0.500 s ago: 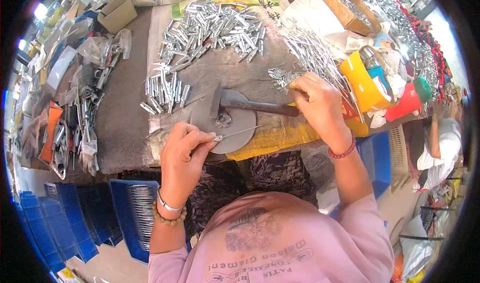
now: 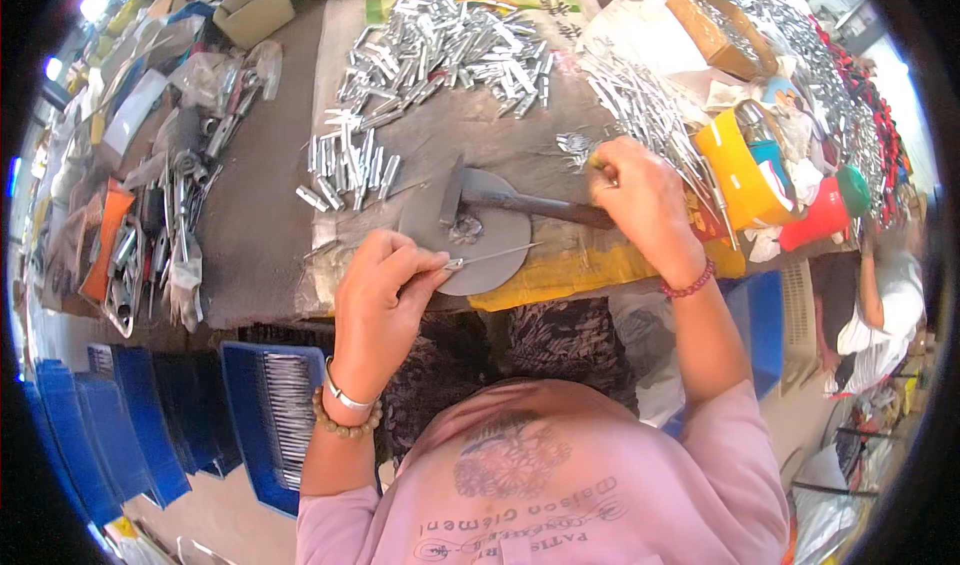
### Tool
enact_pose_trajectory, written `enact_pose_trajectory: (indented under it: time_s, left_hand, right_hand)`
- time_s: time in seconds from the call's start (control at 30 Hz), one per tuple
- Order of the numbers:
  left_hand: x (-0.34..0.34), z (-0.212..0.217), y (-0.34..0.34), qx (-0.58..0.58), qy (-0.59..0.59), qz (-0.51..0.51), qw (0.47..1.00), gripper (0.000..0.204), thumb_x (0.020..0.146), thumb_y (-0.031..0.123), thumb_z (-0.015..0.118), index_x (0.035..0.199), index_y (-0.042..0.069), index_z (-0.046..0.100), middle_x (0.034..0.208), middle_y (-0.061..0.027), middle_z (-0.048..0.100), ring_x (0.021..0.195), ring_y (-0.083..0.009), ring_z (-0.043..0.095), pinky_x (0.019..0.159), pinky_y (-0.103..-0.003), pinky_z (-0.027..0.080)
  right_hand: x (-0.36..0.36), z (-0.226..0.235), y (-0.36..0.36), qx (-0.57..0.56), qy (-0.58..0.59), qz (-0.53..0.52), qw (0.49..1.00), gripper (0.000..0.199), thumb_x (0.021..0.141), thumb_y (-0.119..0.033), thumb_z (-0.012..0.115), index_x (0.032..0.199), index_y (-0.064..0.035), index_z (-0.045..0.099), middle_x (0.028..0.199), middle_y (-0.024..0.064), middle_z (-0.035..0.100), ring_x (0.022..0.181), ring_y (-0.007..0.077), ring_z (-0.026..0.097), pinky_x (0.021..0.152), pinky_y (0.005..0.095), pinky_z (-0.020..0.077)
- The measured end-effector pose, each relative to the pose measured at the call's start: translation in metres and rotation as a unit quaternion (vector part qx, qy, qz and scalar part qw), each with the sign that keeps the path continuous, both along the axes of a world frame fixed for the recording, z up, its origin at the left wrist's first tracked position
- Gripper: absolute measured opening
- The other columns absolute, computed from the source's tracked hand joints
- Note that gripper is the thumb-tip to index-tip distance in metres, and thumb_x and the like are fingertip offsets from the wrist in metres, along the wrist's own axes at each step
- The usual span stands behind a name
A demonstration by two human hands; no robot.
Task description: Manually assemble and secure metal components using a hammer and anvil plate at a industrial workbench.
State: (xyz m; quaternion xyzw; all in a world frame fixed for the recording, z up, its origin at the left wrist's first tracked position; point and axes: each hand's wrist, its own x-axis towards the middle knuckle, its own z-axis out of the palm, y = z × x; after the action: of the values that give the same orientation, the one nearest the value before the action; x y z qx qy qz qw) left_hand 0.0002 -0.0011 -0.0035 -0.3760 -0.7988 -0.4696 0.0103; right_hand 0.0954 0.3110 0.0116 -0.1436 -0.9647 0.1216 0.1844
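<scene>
My left hand [image 2: 385, 285] pinches the near end of a thin metal rod [image 2: 505, 252], where a small shiny metal fitting [image 2: 454, 264] shows at the fingertips. The rod points right across a round grey metal disc [image 2: 510, 233]. On that disc rests a hammer [image 2: 540, 204], its dark head near the disc's middle and its handle reaching right, under my right hand [image 2: 645, 193]. The right hand's fingers are closed together beside a little pile of small metal parts [image 2: 573, 146]. Whatever they hold, if anything, is hidden.
Many metal sleeves [image 2: 450, 55] lie heaped at the back, with a smaller group [image 2: 350, 168] nearer left. Long rods [image 2: 640, 90] fan out at right beside a yellow container [image 2: 740, 170]. Tools [image 2: 165, 225] crowd the left. A blue crate [image 2: 255, 425] stands below the table.
The whole view has shifted slightly. My right hand's fingers have curled and drawn back a little from the small parts. The left hand keeps its pinch on the rod, and the hammer stays on the disc.
</scene>
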Motion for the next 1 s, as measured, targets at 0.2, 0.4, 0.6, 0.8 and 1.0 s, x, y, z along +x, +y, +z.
enact_pose_trajectory:
  time_s: [0.2, 0.4, 0.6, 0.8, 1.0]
  left_hand:
    - [-0.001, -0.003, -0.002, -0.005, 0.020, -0.003, 1.000, 0.021, 0.085, -0.005, 0.085, 0.103, 0.003, 0.080, 0.095, -0.0095, 0.066, 0.086, -0.0256, 0.066, 0.076, -0.034, 0.052]
    - [0.000, -0.003, 0.000, -0.006, 0.000, -0.011, 1.000, 0.020, 0.085, -0.004, 0.085, 0.104, 0.003, 0.080, 0.094, -0.0094, 0.066, 0.086, -0.0253, 0.066, 0.075, -0.034, 0.052]
    - [0.000, -0.003, -0.002, -0.002, -0.006, -0.012, 1.000, 0.021, 0.085, -0.004, 0.085, 0.104, 0.003, 0.080, 0.095, -0.0091, 0.065, 0.086, -0.0259, 0.066, 0.076, -0.035, 0.053]
    - [0.000, -0.002, -0.002, -0.005, 0.004, -0.004, 1.000, 0.019, 0.086, -0.004, 0.085, 0.102, 0.003, 0.079, 0.095, -0.0091, 0.064, 0.086, -0.0264, 0.066, 0.076, -0.036, 0.052]
    - [0.000, -0.003, -0.002, -0.004, -0.009, -0.004, 1.000, 0.019, 0.086, -0.003, 0.086, 0.102, 0.003, 0.079, 0.095, -0.0087, 0.064, 0.086, -0.0257, 0.066, 0.075, -0.035, 0.052]
  right_hand:
    - [0.001, 0.015, -0.064, -0.250, 0.104, 0.208, 0.940, 0.023, 0.081, 0.006, 0.077, 0.103, -0.0011, 0.074, 0.107, 0.0149, 0.070, 0.101, 0.0351, 0.071, 0.088, 0.0411, 0.0575]
    - [-0.009, -0.005, -0.103, -0.223, 0.124, 0.255, 0.933, 0.020, 0.079, 0.006, 0.078, 0.098, 0.0005, 0.072, 0.109, 0.0141, 0.068, 0.105, 0.0367, 0.067, 0.092, 0.0446, 0.0551]
    - [-0.014, -0.009, -0.106, -0.193, 0.130, 0.263, 0.936, 0.019, 0.080, 0.005, 0.077, 0.097, 0.0000, 0.071, 0.108, 0.0138, 0.067, 0.103, 0.0372, 0.067, 0.092, 0.0459, 0.0543]
    - [-0.010, 0.007, -0.115, -0.072, 0.109, 0.259, 0.957, 0.016, 0.084, -0.001, 0.076, 0.099, -0.0039, 0.072, 0.108, 0.0117, 0.067, 0.105, 0.0341, 0.067, 0.092, 0.0454, 0.0537]
    - [-0.006, 0.011, -0.098, 0.005, 0.110, 0.224, 0.968, 0.032, 0.084, -0.002, 0.074, 0.116, -0.0063, 0.076, 0.107, 0.0087, 0.069, 0.107, 0.0314, 0.068, 0.094, 0.0453, 0.0540]
